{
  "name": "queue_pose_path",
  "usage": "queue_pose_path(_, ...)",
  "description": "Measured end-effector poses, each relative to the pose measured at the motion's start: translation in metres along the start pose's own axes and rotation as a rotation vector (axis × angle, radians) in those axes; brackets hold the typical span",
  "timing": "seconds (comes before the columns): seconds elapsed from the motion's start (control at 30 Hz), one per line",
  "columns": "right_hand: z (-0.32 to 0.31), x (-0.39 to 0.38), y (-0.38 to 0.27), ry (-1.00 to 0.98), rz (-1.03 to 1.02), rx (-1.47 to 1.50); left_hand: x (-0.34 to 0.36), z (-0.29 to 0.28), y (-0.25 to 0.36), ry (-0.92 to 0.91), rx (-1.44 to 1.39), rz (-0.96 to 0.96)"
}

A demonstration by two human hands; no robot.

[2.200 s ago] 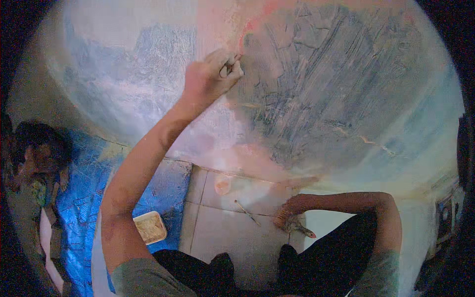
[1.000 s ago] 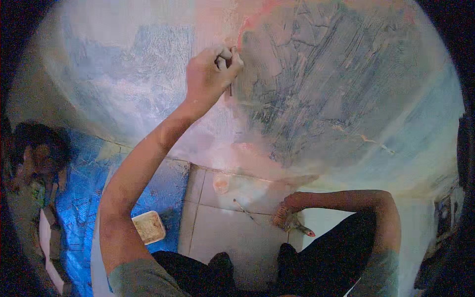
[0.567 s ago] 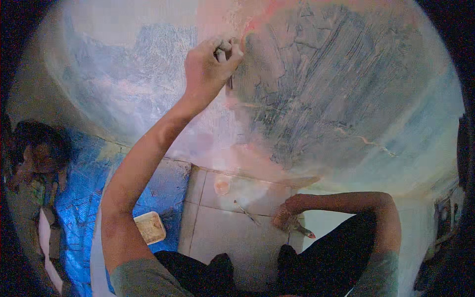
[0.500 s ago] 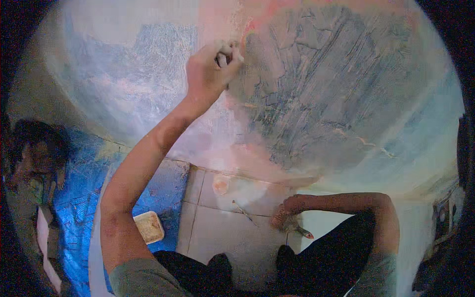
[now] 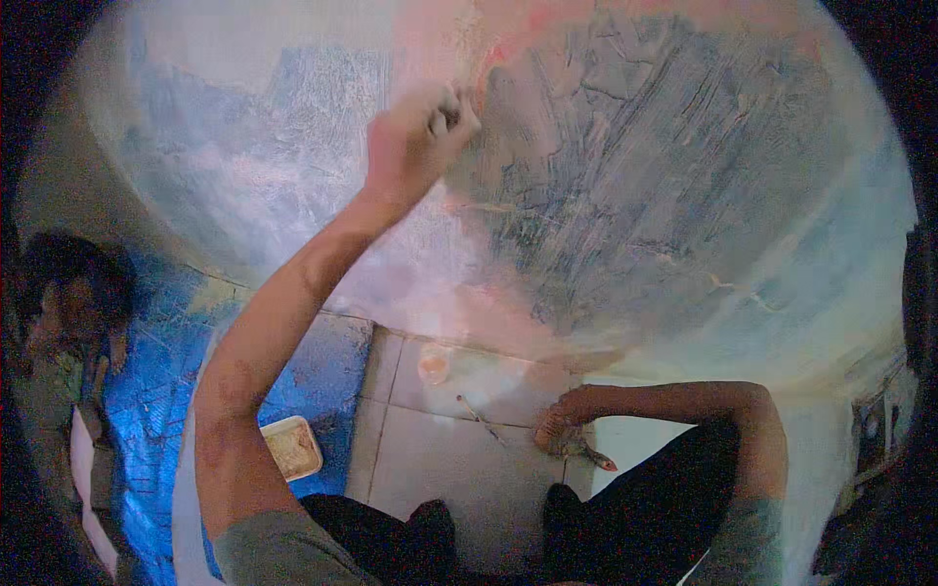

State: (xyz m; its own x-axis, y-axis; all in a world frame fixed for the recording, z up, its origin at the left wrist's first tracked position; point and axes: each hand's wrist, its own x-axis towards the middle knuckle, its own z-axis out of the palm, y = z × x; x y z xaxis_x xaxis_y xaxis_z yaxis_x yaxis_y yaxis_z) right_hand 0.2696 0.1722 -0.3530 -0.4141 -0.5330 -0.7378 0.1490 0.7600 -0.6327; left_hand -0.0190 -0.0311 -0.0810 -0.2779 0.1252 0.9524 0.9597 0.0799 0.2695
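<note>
My left hand (image 5: 425, 137) is raised to a large painted surface (image 5: 645, 176), at the border between a pale pink strip and a dark grey, rough-textured patch. Its fingers are curled together in a pinch; whatever they hold is hidden and slightly blurred. Down by my right knee, my right hand (image 5: 562, 422) is closed around a paintbrush (image 5: 598, 457), whose reddish end points down to the right. On the tiled floor between my legs and the painting lie a thin brush (image 5: 479, 418) and a small round cup (image 5: 434, 365) with pale orange contents.
To my left a blue sheet (image 5: 161, 361) covers the floor. A shallow cream tray (image 5: 292, 448) rests on it beside my left arm. Another person (image 5: 73, 313) sits at the far left. Dark objects (image 5: 874, 430) stand at the right edge.
My left hand has shifted very slightly at the same spot on the painting and is a little blurred. The right hand stays nearly still with the paintbrush.
</note>
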Motion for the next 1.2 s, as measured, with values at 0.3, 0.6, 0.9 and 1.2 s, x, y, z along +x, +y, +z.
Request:
queue_pose_path(0.3, -0.010, -0.008, -0.026, -0.070, 0.179, -0.360, -0.011, -0.002, 0.003, -0.104, 0.027, 0.061)
queue_pose_path(0.6, 0.000, 0.010, 0.006, -0.076, -0.080, -0.227, -0.005, -0.005, -0.006, -0.003, 0.054, 0.134)
queue_pose_path(0.9, -0.007, 0.007, -0.021, -0.143, 0.022, -0.222, 0.000, -0.004, 0.004, -0.008, 0.048, -0.002)
queue_pose_path(1.2, -0.014, -0.020, -0.045, -0.162, 0.019, -0.422, -0.020, 0.000, 0.015, 0.003, -0.018, -0.091)
